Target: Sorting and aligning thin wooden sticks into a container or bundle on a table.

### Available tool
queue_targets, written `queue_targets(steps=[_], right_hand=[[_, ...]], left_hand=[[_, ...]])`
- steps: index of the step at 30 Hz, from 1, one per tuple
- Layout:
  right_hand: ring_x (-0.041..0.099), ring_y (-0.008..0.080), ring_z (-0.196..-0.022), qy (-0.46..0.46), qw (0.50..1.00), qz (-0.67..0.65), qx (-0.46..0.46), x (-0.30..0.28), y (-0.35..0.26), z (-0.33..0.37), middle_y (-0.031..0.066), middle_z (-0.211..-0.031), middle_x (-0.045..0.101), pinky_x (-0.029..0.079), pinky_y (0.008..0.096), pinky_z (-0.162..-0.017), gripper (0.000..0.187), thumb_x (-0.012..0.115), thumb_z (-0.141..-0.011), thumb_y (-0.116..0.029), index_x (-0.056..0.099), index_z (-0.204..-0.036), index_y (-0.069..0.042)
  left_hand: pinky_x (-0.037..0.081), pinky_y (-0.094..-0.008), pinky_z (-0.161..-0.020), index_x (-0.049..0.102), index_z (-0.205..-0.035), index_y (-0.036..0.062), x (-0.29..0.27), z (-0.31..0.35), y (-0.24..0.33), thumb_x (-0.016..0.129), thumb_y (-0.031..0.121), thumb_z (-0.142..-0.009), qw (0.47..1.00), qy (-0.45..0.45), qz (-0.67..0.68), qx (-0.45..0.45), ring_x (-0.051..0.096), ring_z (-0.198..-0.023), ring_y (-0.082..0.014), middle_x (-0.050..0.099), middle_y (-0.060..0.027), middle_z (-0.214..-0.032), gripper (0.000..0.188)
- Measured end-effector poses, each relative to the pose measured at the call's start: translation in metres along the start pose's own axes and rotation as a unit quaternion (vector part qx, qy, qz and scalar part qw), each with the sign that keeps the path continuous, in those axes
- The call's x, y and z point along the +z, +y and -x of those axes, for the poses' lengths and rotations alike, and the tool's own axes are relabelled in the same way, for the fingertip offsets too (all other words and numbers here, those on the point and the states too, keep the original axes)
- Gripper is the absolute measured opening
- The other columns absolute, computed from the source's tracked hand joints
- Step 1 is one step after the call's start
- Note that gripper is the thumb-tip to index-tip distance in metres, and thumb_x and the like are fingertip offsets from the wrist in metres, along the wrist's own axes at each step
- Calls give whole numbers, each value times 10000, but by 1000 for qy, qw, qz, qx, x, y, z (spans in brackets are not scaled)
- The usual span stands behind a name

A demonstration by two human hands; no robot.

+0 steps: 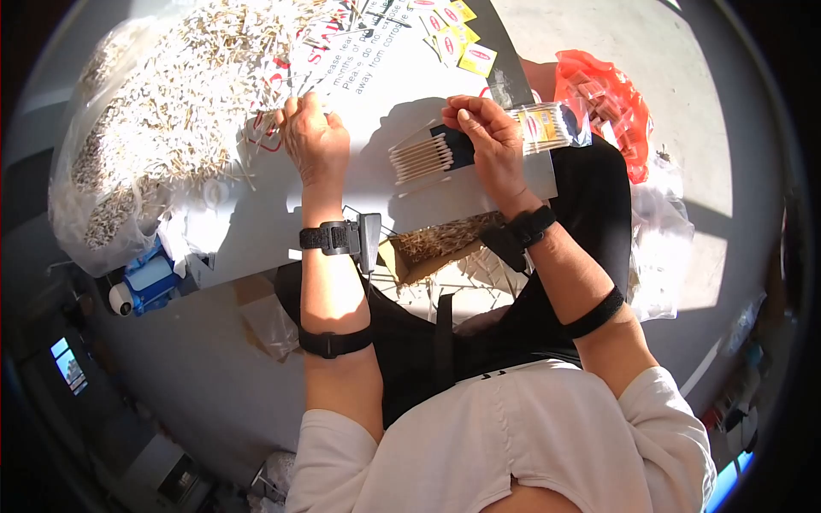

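Observation:
My left hand (pixel 316 144) is at the near right edge of a large heap of loose cotton swabs (pixel 180 94), fingers curled down among the stray ones. What its fingertips hold is hidden. My right hand (pixel 489 141) is raised over the table, thumb and fingers pinched together; anything between them is too small to make out. Left of that hand, a row of cotton swabs (pixel 421 160) lies side by side, its right end over a dark strip. Against the hand's right side is a clear packet of cotton swabs (pixel 544 128) with a yellow label.
Several small yellow cards (pixel 477 58) lie at the table's far edge. A red plastic bag (pixel 629 128) of small packs stands to the right. Below the table's front edge, an open cardboard box (pixel 428 248) holds more swabs. A blue and white container (pixel 150 282) is at the lower left.

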State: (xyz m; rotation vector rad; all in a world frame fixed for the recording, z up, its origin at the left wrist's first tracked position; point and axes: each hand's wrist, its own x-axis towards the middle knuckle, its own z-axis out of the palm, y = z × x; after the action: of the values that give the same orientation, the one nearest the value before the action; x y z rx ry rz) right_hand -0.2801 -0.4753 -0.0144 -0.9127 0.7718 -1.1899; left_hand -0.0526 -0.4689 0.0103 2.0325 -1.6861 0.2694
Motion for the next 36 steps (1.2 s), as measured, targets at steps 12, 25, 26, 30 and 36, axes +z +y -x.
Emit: queue_targets(steps=[12,25,26,30,36], right_hand=[[608,116,-946,-4,1000,0,1,0,2,1,58,-1016,614,499,253,-899,168,526,-968,-59,574,-1102,31],[614,123,-936,7,1000,-15,5,4,0,0,67,-1005,619,508,256,-882,162,525,-967,-54,579,-1093,34],[614,123,-936,11,1000,-12,6,2,1,0,67,-1005,619,508,256,-882,162,525,-967,-54,579,-1093,34],[620,129,-923,13,1000,-5,1,-3,2,-1,70,-980,630,510,255,-875,167,532,-965,-62,581,-1091,36],[623,129,-911,1,1000,-9,-2,5,2,-1,76,-977,635,510,257,-871,162,537,-962,-65,589,-1076,37]], left_hand=[[459,-445,-773,637,-807,72,16,-16,11,626,37,-714,979,-125,160,-4,534,-893,-353,600,-140,-862,99],[435,-415,-845,626,-770,68,27,-57,12,662,107,-725,982,-152,39,110,523,-942,-319,592,-110,-912,69],[435,-413,-844,629,-765,60,23,-51,22,657,91,-728,969,-213,68,108,523,-936,-312,590,-108,-908,56],[431,-395,-893,675,-744,86,11,-25,38,599,35,-734,947,-248,195,61,535,-978,-319,622,-106,-925,92],[481,-359,-788,679,-876,57,-1,-16,-20,577,-19,-711,975,-92,201,10,584,-872,-280,630,-96,-883,208]])
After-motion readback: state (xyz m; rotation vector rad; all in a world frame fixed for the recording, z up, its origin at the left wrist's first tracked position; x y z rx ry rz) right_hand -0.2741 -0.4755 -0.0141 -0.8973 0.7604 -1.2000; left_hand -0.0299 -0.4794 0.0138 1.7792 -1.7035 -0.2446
